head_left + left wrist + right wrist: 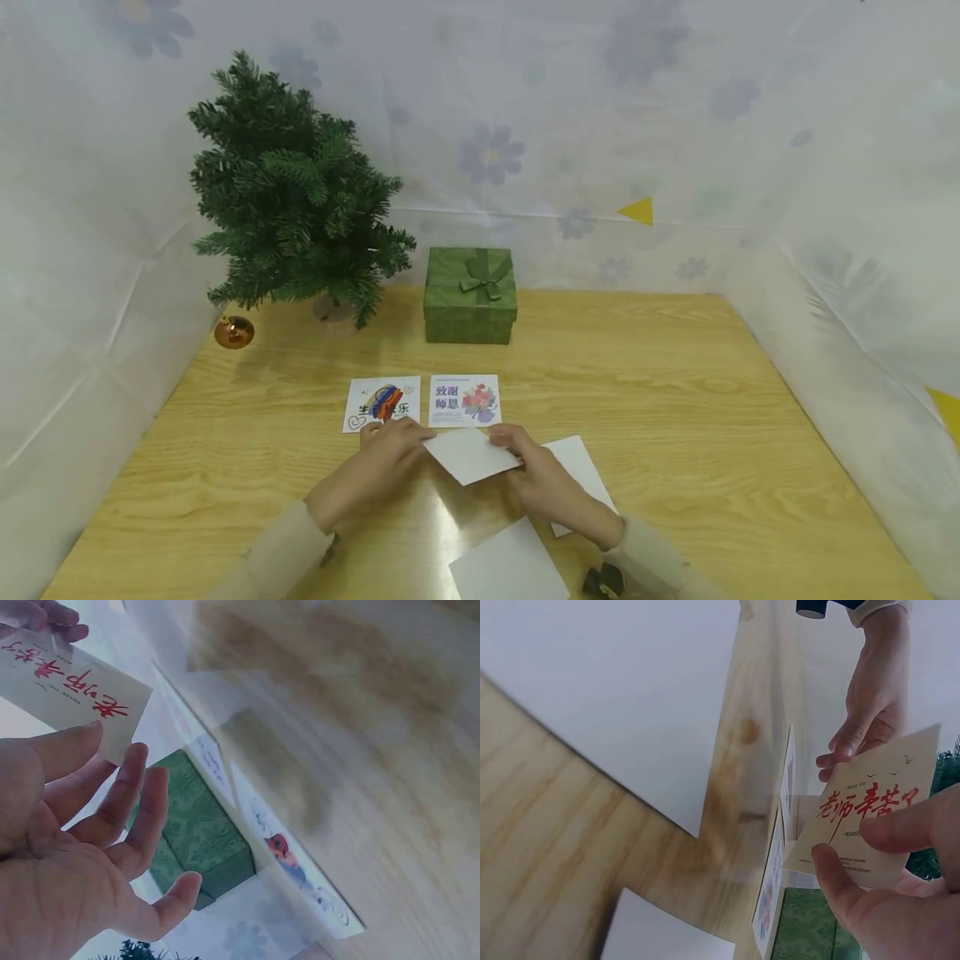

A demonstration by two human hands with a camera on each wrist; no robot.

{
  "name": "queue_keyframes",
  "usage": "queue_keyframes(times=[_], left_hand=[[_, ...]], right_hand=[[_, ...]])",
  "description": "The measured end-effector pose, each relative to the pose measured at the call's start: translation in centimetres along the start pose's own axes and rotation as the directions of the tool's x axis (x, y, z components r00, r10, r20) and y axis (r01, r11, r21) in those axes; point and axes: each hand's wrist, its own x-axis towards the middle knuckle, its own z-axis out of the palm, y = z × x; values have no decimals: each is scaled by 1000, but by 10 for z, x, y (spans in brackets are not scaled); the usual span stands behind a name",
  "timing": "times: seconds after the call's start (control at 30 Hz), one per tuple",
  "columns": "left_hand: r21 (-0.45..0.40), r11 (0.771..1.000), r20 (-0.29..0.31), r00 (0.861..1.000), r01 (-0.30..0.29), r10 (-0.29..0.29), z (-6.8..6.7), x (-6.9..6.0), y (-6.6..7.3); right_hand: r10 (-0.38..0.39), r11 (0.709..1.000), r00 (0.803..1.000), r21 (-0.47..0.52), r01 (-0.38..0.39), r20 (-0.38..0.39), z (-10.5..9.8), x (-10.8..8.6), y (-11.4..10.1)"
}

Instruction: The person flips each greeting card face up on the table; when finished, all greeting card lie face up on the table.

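A card is held above the table between both hands; its blank white back (468, 456) faces the head view, and red Chinese writing covers its other side (866, 806). My right hand (543, 483) pinches the card's right part between thumb and fingers (900, 877). At its left corner, my left hand (386, 458) pinches the edge with thumb and finger (90, 817), the other fingers spread. Just beyond lie two printed cards side by side, one with a colourful drawing (384, 403), the other with a flower bouquet (465, 401).
Two white cards lie face down nearer the front, one low in the middle (510, 564), one partly under the right forearm (581, 475). A green gift box (470, 296) stands at the back, beside a small fir tree (292, 192) with a copper-coloured bauble (234, 332).
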Motion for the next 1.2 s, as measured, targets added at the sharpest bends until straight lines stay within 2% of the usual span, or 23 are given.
queue_keyframes(times=[0.13, 0.27, 0.4, 0.57, 0.67, 0.83, 1.0, 1.1, 1.2], left_hand=[[-35, 999, -18, 999, 34, -35, -6, 2, 4], [-79, 995, -46, 997, 54, -58, -8, 3, 5], [-125, 992, -83, 996, 29, -40, -9, 4, 4], [-172, 984, -128, 991, -52, 30, -11, 6, 3], [-204, 976, -127, 990, -82, 56, -13, 8, 3], [-262, 964, -105, 994, -45, 18, -14, 9, 8], [-308, 951, -104, 993, 21, -55, -13, 8, 16], [-384, 923, -101, 991, 37, -82, -10, 8, 20], [-476, 878, -79, 993, 37, -84, -7, 6, 24]], right_hand=[[23, 1000, 999, 16, -23, -37, -2, 1, 0], [8, 997, 999, 82, -4, -46, -3, 3, 0], [21, 987, 999, 157, -14, -37, -4, 3, -2], [68, 983, 997, 171, -59, -44, -4, 4, -3], [79, 979, 996, 190, -69, -50, -4, 4, -4], [116, 964, 992, 247, -100, -51, -2, 4, -7], [185, 931, 981, 332, -153, -66, -2, 5, -12], [255, 891, 963, 408, -198, -91, -3, 8, -15], [333, 840, 934, 490, -231, -131, -5, 11, -17]])
